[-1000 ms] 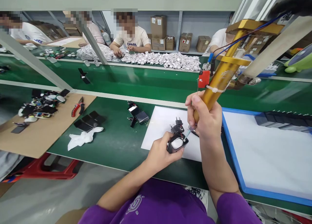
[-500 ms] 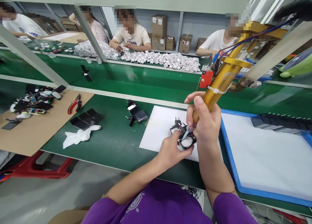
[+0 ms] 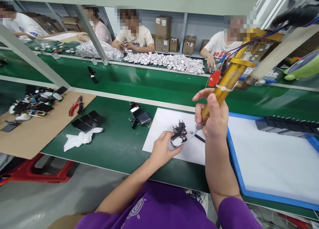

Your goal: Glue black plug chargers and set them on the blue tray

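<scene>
A purple short-sleeved shirt [image 3: 169,205] bears a pale rounded print [image 3: 136,209]; left hand [image 3: 162,147] and right hand [image 3: 215,117] are bare.

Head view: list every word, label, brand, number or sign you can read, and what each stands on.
No text reads clearly.
Cream shirt: dark lettering, too blurred to read.
Right-hand white shirt: red lettering, too blurred.
Far-left white shirt: blue lettering, too blurred.
Purple shirt: white emblem, no legible word.
Cardboard boxes: labels, too small.
Golden tool: faint marks, unreadable.
</scene>
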`<control>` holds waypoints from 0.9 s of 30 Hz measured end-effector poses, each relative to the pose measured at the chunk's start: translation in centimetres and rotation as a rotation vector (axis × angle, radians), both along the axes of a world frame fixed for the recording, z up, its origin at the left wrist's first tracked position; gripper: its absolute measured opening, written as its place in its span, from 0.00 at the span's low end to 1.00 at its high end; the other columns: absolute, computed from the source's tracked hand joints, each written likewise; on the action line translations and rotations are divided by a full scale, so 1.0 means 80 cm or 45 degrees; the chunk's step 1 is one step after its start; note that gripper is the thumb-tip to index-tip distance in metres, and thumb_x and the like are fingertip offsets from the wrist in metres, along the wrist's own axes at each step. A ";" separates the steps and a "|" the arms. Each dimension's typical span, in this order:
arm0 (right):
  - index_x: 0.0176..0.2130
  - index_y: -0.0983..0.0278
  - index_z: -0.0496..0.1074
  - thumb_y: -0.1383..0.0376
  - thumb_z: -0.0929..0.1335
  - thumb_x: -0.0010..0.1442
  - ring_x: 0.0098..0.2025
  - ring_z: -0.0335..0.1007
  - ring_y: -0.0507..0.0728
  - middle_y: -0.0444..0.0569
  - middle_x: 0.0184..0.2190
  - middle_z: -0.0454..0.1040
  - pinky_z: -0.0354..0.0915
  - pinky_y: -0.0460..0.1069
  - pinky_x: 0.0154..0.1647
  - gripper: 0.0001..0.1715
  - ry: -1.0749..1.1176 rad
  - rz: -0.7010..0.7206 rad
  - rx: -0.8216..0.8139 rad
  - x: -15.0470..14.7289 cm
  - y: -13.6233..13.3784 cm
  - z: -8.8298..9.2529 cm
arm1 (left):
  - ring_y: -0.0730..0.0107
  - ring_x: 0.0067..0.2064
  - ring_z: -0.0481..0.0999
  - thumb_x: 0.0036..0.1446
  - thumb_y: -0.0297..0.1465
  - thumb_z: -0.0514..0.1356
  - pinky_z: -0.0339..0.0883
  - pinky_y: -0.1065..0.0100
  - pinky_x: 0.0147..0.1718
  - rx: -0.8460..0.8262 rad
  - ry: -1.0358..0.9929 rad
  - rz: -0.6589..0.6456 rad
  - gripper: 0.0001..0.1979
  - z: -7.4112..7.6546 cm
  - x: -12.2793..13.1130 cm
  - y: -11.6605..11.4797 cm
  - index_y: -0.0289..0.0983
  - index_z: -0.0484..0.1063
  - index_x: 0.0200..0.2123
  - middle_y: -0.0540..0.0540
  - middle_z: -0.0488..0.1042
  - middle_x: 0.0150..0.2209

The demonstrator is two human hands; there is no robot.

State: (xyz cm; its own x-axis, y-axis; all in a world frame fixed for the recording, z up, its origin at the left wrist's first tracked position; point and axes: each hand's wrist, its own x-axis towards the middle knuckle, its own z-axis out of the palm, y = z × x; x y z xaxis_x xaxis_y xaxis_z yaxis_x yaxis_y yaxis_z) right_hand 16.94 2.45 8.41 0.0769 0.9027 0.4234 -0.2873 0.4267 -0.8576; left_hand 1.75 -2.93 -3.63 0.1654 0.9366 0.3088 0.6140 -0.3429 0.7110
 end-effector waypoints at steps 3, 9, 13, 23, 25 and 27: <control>0.36 0.62 0.65 0.49 0.67 0.58 0.13 0.57 0.42 0.41 0.32 0.72 0.48 0.41 0.08 0.19 -0.038 -0.102 -0.025 0.013 0.019 -0.005 | 0.55 0.51 0.71 0.52 0.36 0.66 0.67 0.57 0.50 0.099 0.081 -0.114 0.15 -0.009 -0.030 0.004 0.39 0.69 0.41 0.41 0.72 0.47; 0.37 0.60 0.61 0.44 0.68 0.54 0.12 0.58 0.45 0.39 0.30 0.73 0.54 0.43 0.10 0.25 -0.224 -0.562 -0.113 0.057 0.059 -0.026 | 0.47 0.60 0.61 0.50 0.37 0.68 0.63 0.46 0.56 0.174 0.206 -0.298 0.18 -0.014 -0.016 0.017 0.40 0.72 0.44 0.38 0.62 0.58; 0.40 0.60 0.60 0.42 0.68 0.53 0.15 0.62 0.48 0.44 0.33 0.75 0.62 0.47 0.17 0.28 -0.555 -0.882 -0.211 0.103 0.057 -0.038 | 0.42 0.64 0.55 0.51 0.35 0.67 0.59 0.42 0.59 0.193 0.285 -0.415 0.17 -0.017 -0.004 0.037 0.40 0.72 0.44 0.36 0.56 0.62; 0.56 0.65 0.60 0.46 0.65 0.57 0.41 0.72 0.62 0.58 0.45 0.74 0.67 0.59 0.47 0.36 -1.023 -1.179 -0.284 0.186 0.021 -0.071 | 0.47 0.59 0.66 0.50 0.33 0.66 0.69 0.49 0.53 -0.089 0.107 -0.388 0.39 -0.034 -0.007 0.054 0.42 0.50 0.62 0.35 0.56 0.60; 0.60 0.66 0.57 0.49 0.66 0.58 0.48 0.70 0.64 0.62 0.51 0.69 0.66 0.61 0.50 0.38 -1.129 -1.241 -0.213 0.189 0.001 -0.076 | 0.49 0.58 0.68 0.50 0.33 0.67 0.69 0.49 0.53 -0.092 0.089 -0.372 0.41 -0.037 -0.006 0.056 0.42 0.49 0.62 0.36 0.59 0.58; 0.63 0.65 0.54 0.52 0.66 0.58 0.52 0.67 0.64 0.64 0.55 0.64 0.67 0.60 0.49 0.39 -1.144 -1.342 -0.070 0.185 -0.022 -0.080 | 0.49 0.56 0.70 0.49 0.34 0.67 0.70 0.48 0.51 -0.102 0.078 -0.382 0.42 -0.039 -0.007 0.058 0.42 0.49 0.62 0.37 0.60 0.58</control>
State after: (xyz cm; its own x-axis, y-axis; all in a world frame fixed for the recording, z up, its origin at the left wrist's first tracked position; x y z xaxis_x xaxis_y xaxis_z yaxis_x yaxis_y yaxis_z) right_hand 31.77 0.65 2.01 0.4486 0.6064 0.6565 0.8002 0.0545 -0.5972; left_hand 1.21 1.74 -6.72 0.4539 0.8642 0.2169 0.5367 -0.4595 0.7077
